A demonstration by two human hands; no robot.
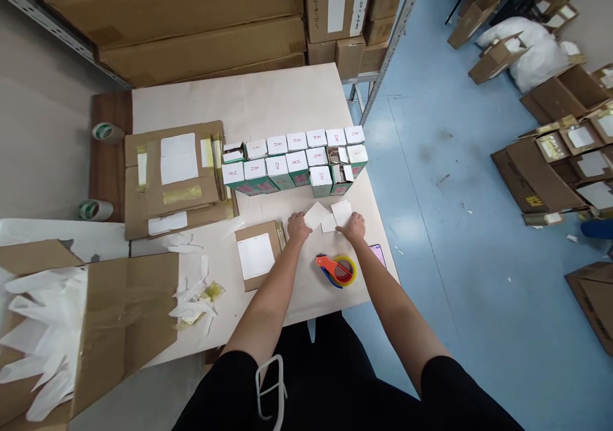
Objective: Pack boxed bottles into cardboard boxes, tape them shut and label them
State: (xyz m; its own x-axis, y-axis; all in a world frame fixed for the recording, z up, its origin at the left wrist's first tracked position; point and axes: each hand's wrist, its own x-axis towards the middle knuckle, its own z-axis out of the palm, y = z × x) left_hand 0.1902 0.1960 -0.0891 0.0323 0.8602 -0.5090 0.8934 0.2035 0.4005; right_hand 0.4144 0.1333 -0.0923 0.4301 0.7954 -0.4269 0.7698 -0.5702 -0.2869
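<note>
My left hand (298, 228) is closed on the lower left edge of a white card (316, 215), tilted on the table. Across from it my right hand (353, 228) pinches another white card (341, 213). Between the two lies a smaller white piece (328, 224), partly overlapped; whether it is joined to either card I cannot tell. Just beyond both hands stand rows of small white-and-green boxes (297, 161) with handwriting on their tops; a few have open flaps. An orange tape dispenser (330, 266) with a yellow roll (352, 271) rests between my forearms.
A phone (378, 255) lies by the table's right edge. Left are a small labelled carton (256, 258), flattened cardboard (191, 175), scraps (196, 297) and an open carton of white wrapping (129, 303). Shelving with cartons (201, 35) borders the back; more boxes (536, 175) sit on the blue floor.
</note>
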